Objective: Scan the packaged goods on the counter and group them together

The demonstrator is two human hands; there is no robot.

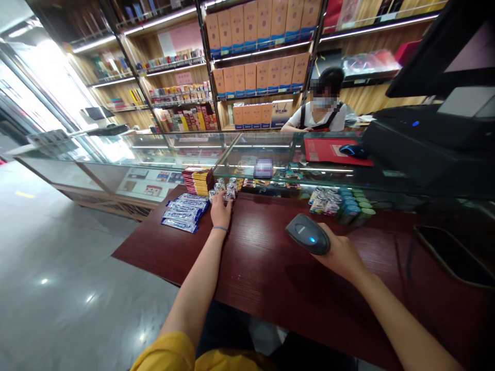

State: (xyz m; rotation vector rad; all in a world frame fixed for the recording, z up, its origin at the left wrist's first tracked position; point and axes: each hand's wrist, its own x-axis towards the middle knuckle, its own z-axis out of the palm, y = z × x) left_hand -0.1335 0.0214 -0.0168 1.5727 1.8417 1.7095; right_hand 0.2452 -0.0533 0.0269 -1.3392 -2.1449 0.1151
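My right hand is wrapped round the handle of a dark grey barcode scanner, whose blue light is on. Farther off, my left hand has its fingers closed at the near side of a cluster of small silver-lidded bottles; the fingertips are partly hidden among them. Left of that hand lie several blue-and-white packets in a fanned row. Behind the packets stands a stack of red-and-yellow packs.
A dark red wooden table adjoins a glass display counter. Along the counter stand small wrapped items and green-topped cylinders. A phone lies at right, below a black monitor. A masked person is behind the counter.
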